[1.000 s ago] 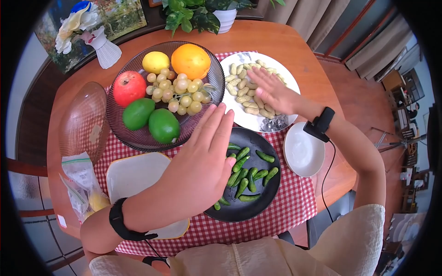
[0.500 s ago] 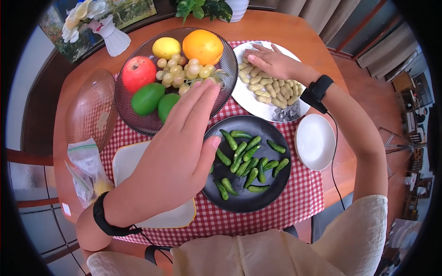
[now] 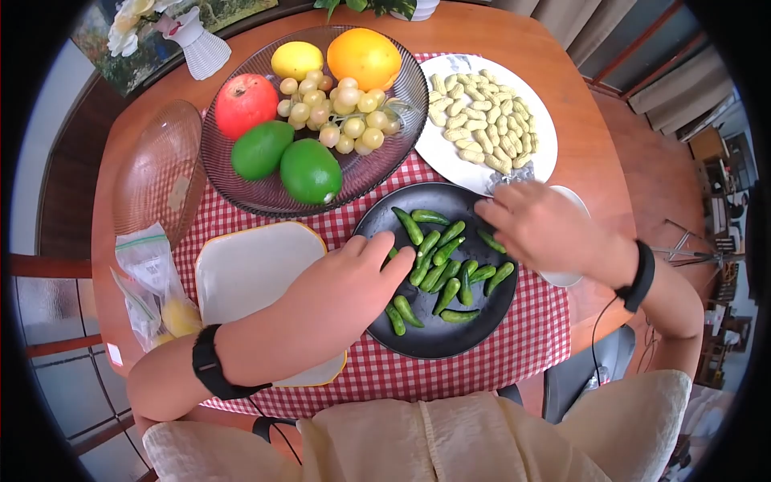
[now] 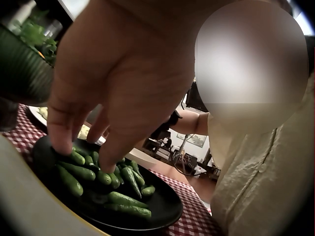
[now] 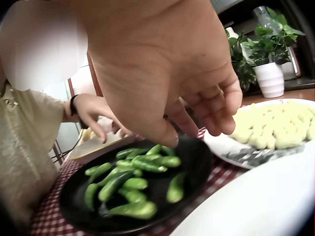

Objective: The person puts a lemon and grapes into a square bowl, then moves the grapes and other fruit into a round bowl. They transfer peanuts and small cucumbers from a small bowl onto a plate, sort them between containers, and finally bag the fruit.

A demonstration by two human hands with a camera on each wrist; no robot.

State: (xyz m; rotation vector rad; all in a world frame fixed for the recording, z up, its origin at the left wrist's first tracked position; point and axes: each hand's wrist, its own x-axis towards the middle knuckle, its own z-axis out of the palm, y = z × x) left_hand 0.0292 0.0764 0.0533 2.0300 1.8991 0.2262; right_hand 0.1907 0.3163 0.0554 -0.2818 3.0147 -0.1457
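A round black plate (image 3: pixel 377 321) bears several small green cucumbers (image 3: pixel 450 277). My left hand (image 3: pixel 321 301) reaches over the plate's left side, thumb and fingers pointing down and apart; in the left wrist view its fingertips are right at the cucumbers (image 4: pixel 78 169). Over the right rim hangs my right hand (image 3: pixel 554 229), its fingers loosely bent, close above a cucumber at that edge. The right wrist view shows nothing between that hand's thumb and fingers (image 5: pixel 224 115). Behind it, a white plate (image 3: pixel 438 145) holds peanuts (image 3: pixel 486 120).
A ribbed glass bowl (image 3: pixel 233 193) of fruit stands at the back left. Left of the black plate lies a pale square dish (image 3: pixel 249 265). Plastic bags (image 3: pixel 152 273) lie near the left edge. A white bowl (image 3: pixel 562 279) is partly hidden under my right hand.
My right hand has come back from the peanuts to the black plate's right side. The left hand has lowered to the plate, its raised straight fingers now bent down over the cucumbers.
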